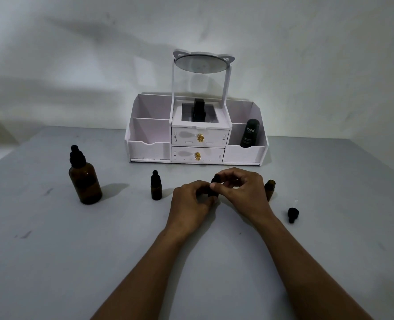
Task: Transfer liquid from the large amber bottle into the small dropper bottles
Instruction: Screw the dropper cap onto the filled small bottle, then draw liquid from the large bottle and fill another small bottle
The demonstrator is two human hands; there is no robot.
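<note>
Near the front edge of the table: left hand gripping a small dropper bottle, right hand fingertips pinching its cap. Probably uncapping; needs a twist-off next. Farther back: loose cap, open bottle, capped one, large amber bottle untouched.

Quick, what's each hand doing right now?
Left hand: closed around the body of the small dropper bottle.
Right hand: fingertips pinched on that bottle's black dropper cap.
</note>
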